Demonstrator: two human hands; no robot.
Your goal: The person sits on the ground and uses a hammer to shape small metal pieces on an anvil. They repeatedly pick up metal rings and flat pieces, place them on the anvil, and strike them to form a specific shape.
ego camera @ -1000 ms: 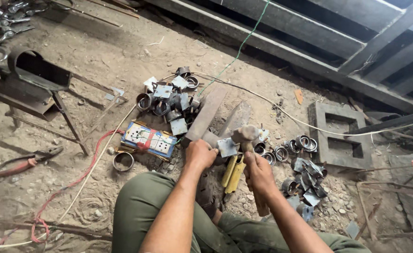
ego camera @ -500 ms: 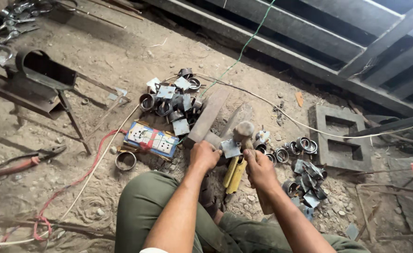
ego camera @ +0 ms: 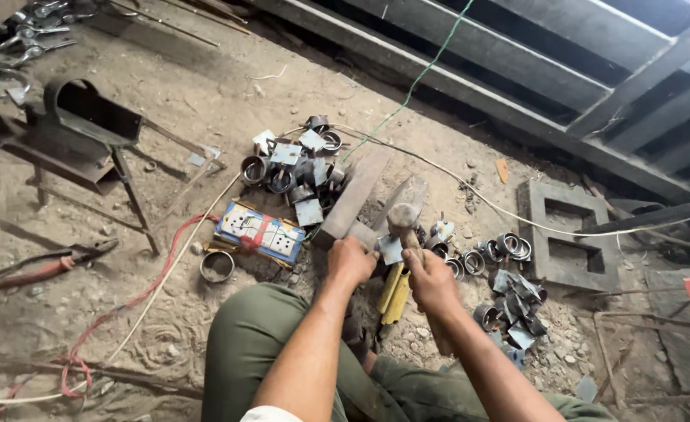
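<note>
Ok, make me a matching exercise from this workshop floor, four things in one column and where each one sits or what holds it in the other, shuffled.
Things:
1. hammer
2. pliers
3. power strip
4. concrete block

Places:
A. far left on the dirt, red handles
B. right of the hands, two rectangular holes
C. gripped by the right hand
D. left of the left hand, beside a loose metal ring

Pairs: 1-C, 2-A, 3-D, 4-B

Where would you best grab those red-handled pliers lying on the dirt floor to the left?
Probably by the red handles. The pliers lie flat, dark jaws toward the right, handles spread slightly toward the left. Coming from above at the left end, a hand could close both handles together; nothing lies on them.
</note>
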